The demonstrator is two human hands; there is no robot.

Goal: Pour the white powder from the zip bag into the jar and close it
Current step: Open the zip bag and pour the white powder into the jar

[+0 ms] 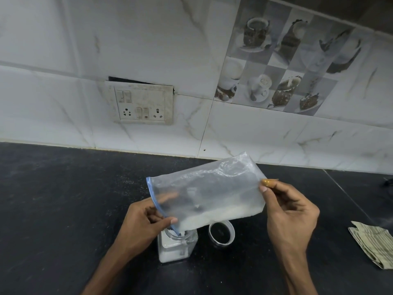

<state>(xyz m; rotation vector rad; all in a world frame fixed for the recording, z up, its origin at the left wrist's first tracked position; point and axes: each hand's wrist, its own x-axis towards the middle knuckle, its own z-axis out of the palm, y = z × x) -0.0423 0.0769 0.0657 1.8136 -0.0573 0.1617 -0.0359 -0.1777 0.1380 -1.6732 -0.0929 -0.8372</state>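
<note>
so my left hand (pixel 142 220) and right hand (pixel 289 211) pinch the tilted clear zip bag (pixel 208 192), white powder (pixel 212 219) along its low edge, mouth in the open jar (pixel 176 245).

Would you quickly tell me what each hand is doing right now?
Left hand: gripping the zip bag at its mouth, over the jar.
Right hand: pinching the zip bag's far corner.

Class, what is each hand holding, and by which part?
Both hold the zip bag: left hand at its blue zip mouth, right hand pinching its bottom edge.
</note>
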